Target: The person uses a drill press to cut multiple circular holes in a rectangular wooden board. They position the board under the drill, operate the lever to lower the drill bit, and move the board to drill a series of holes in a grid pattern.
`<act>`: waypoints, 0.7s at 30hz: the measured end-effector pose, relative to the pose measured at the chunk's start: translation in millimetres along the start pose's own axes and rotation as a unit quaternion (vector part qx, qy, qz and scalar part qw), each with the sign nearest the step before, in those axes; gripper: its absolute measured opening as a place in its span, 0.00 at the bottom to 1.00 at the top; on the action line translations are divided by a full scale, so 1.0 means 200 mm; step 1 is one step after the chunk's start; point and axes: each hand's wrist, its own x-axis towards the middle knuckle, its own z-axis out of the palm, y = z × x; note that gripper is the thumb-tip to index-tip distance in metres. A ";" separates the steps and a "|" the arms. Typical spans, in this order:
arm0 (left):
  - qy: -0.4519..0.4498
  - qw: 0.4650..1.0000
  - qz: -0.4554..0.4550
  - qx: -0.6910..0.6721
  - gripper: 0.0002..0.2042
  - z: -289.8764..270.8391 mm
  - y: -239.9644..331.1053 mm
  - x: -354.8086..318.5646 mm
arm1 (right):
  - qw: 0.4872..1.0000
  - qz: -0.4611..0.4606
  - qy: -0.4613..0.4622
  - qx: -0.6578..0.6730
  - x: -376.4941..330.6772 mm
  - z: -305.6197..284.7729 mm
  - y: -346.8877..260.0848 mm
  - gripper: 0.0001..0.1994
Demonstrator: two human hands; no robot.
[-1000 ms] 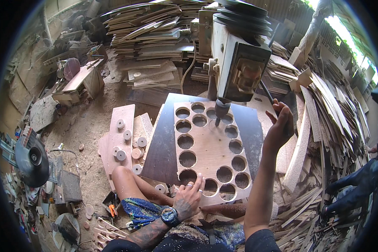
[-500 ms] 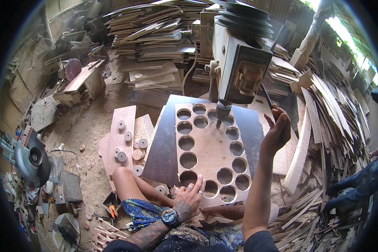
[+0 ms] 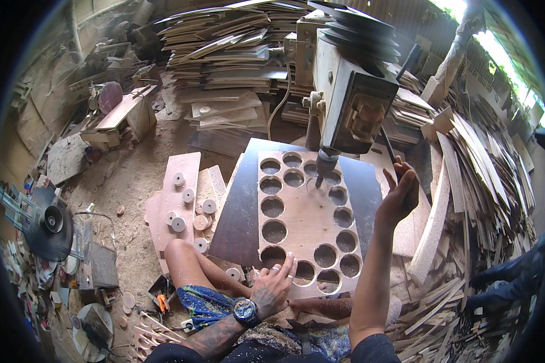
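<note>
A pale plywood board [image 3: 309, 224] with round holes along its edges lies on a dark work table [image 3: 239, 212]. Over its far part hangs the drill press [image 3: 354, 103], its chuck [image 3: 326, 162] and cutting tool above a faint circle on the wood. My left hand [image 3: 274, 285], with rings and a watch at the wrist, rests on the near edge of the board beside a hole, fingers stretched out. To the right of the machine, my raised right hand [image 3: 401, 190] has its fingers curled at the end of the black feed lever [image 3: 388, 144].
Wooden discs [image 3: 177, 224] with centre holes lie on a scrap board [image 3: 174, 175] to the left. A fan [image 3: 49, 224] stands farther left. Stacked sheets [image 3: 224, 60] rise behind, and offcut strips [image 3: 487, 163] lean at right. A person's dark trousers [image 3: 515, 272] show at the right edge.
The view has shifted slightly, so the board and drill press sit a little farther right in the picture. Both hands keep their places on the board and at the lever.
</note>
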 end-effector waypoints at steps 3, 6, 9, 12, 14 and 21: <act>-0.002 1.000 -0.002 -0.004 0.52 0.00 0.00 0.00 | 1.000 0.000 0.000 0.002 0.00 0.00 0.00 0.19; -0.004 1.000 -0.002 -0.002 0.51 0.00 0.00 -0.01 | 1.000 -0.010 -0.003 -0.011 0.01 0.00 -0.01 0.19; -0.005 1.000 -0.001 0.001 0.51 0.00 0.00 -0.01 | 0.999 -0.029 -0.004 -0.044 0.03 0.01 -0.04 0.19; -0.001 1.000 0.002 0.000 0.51 0.00 -0.01 -0.01 | 0.991 -0.082 -0.014 -0.101 0.10 0.02 -0.08 0.17; 0.001 1.000 0.003 -0.001 0.52 0.00 -0.01 0.00 | 0.967 -0.169 -0.029 -0.189 0.22 0.03 -0.14 0.15; 0.055 0.998 -0.003 -0.019 0.50 0.05 -0.02 -0.04 | 0.950 -0.056 -0.200 -0.231 1.07 0.47 -0.30 0.16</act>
